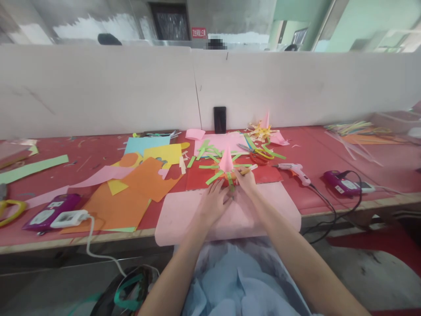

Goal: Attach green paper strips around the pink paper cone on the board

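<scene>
A pink paper cone (226, 160) stands at the centre of an orange paper piece, with green paper strips (214, 177) fanning out around it. My left hand (213, 199) rests at the near side, fingers spread, its fingertips by the orange piece and thumb by a strip's near end. My right hand (246, 181) is closed around a slim tan pen with a pale end (252, 168), tilted over the same green strip. The pen's tip is too small to make out. Beneath lie a red board (269, 174) and a pink sheet (184, 215).
A similar paper piece with a pink cone (265, 125) stands behind, near scissors (261, 153). A glue gun (297, 172) lies at right, its cord running off the table edge. Orange sheets (115, 204) and a purple power box (54, 210) are at left. A phone (220, 120) leans on the white partition (131, 87).
</scene>
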`<action>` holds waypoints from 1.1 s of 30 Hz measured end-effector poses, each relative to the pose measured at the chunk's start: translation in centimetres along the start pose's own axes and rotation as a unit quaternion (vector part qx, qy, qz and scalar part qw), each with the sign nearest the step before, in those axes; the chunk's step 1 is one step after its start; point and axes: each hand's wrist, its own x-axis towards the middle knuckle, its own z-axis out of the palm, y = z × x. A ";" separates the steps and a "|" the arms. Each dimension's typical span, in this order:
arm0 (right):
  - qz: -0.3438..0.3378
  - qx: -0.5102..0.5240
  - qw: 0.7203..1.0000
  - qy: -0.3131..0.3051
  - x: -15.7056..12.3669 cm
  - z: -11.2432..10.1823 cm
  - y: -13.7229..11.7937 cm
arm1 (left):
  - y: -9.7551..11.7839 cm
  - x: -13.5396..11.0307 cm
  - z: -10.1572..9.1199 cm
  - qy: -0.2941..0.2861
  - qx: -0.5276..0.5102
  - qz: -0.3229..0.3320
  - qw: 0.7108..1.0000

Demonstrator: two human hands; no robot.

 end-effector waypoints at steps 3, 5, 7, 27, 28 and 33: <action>-0.012 -0.011 1.000 0.022 0.0 0.0 -0.1 | 0.0 0.0 -0.1 0.000 0.001 0.001 1.000; -0.013 -0.007 0.999 0.030 0.1 0.0 0.0 | 0.0 0.0 -0.1 -0.004 -0.001 -0.002 1.000; -0.004 0.009 1.000 0.017 0.1 0.0 0.1 | 0.0 0.0 -0.1 -0.008 -0.001 -0.005 1.000; 0.005 0.082 0.996 0.041 -0.6 -0.3 -0.2 | 0.3 0.0 -0.5 -0.013 0.014 -0.004 1.000; -0.002 0.099 0.994 0.038 -0.6 -0.3 -0.3 | 0.3 0.0 -0.5 -0.011 0.015 -0.003 1.000; -0.026 0.117 0.993 0.022 -0.4 0.1 0.1 | 0.1 -0.1 -0.2 0.002 0.010 0.003 1.000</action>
